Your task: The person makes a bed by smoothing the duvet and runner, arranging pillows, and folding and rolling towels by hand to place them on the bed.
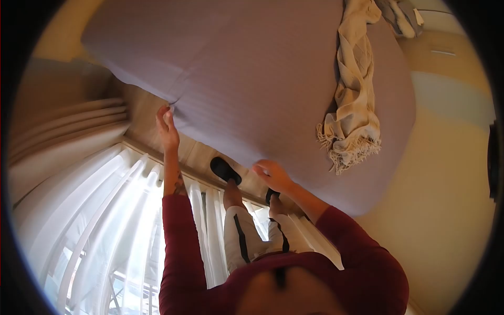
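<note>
A bed with a greyish-mauve sheet fills the upper middle of the head view. At its near left edge, my left hand has its fingers closed on the sheet's edge, and creases run from there into the cloth. My right hand is over the near edge of the bed, its fingers curled and slightly blurred; whether they hold anything is hidden. A beige fringed throw lies bunched lengthwise on the right part of the bed.
Sheer white curtains hang before a bright window at lower left. Wooden floor shows between curtains and bed, with my feet in black slippers. A grey and white cloth bundle lies at the top right.
</note>
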Demonstrator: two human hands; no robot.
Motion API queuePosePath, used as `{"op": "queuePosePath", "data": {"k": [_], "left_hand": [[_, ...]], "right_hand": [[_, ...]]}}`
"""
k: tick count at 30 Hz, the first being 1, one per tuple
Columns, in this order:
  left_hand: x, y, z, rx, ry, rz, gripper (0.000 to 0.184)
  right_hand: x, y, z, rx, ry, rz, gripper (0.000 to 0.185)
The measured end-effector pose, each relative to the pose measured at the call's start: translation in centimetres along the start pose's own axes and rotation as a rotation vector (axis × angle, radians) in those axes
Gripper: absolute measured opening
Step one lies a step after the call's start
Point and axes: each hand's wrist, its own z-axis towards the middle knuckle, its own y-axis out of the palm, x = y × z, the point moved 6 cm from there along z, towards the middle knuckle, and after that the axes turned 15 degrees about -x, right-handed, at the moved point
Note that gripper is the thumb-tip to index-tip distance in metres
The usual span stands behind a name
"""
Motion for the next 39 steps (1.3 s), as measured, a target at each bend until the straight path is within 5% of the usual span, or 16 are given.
{"op": "queuePosePath", "data": {"k": [5,7,10,13,19,23,27,29,32,35,37,39], "left_hand": [[0.1,3.9,0.5,0.12,-0.05,0.053,0.044],[-1.0,3.2,0.0,0.08,-0.269,0.194,0.051],[3.4,-3.7,0.8,0.272,0.037,0.213,0.048],[5.6,-4.7,1.7,0.249,-0.056,0.45,0.049],[-2.7,-2.5,2.4,0.226,-0.022,0.536,0.057],[-7.9,-1.1,-6.3,0.357,-0.361,0.415,0.062],[-16.9,7.6,-19.6,0.16,-0.524,0.168,0.063],[-20.4,15.2,-27.7,0.135,-0.826,-0.358,0.058],[-22.5,28.7,-37.7,0.129,-0.88,-0.887,0.04],[-13.9,35.5,-41.8,0.055,-0.943,-0.563,0.054],[-15.2,40.3,-42.8,-0.1,-1.034,-0.691,0.059],[-15.6,43.9,-41.7,-0.002,-0.953,-0.857,0.06]], "right_hand": [[7.1,1.8,-5.9,-0.019,0.156,-0.102,0.017],[8.0,3.6,-7.6,-0.012,0.174,-0.072,0.016],[9.0,5.2,-8.5,-0.029,0.166,-0.005,0.016],[9.7,5.6,-11.2,-0.093,0.2,-0.002,0.016],[17.3,7.1,-18.2,-0.126,0.206,0.128,0.012],[22.8,5.9,-23.8,-0.147,0.342,0.145,0.018],[27.7,0.1,-28.1,0.002,0.331,0.252,0.018],[28.5,-5.5,-29.8,0.229,0.285,0.243,0.02],[27.1,-14.1,-31.2,0.435,0.228,0.163,0.02],[26.1,-18.4,-30.6,0.534,0.025,0.272,0.016],[26.3,-18.7,-29.7,0.494,-0.037,0.11,0.014],[25.8,-17.9,-29.0,0.453,-0.096,-0.058,0.012]]}}
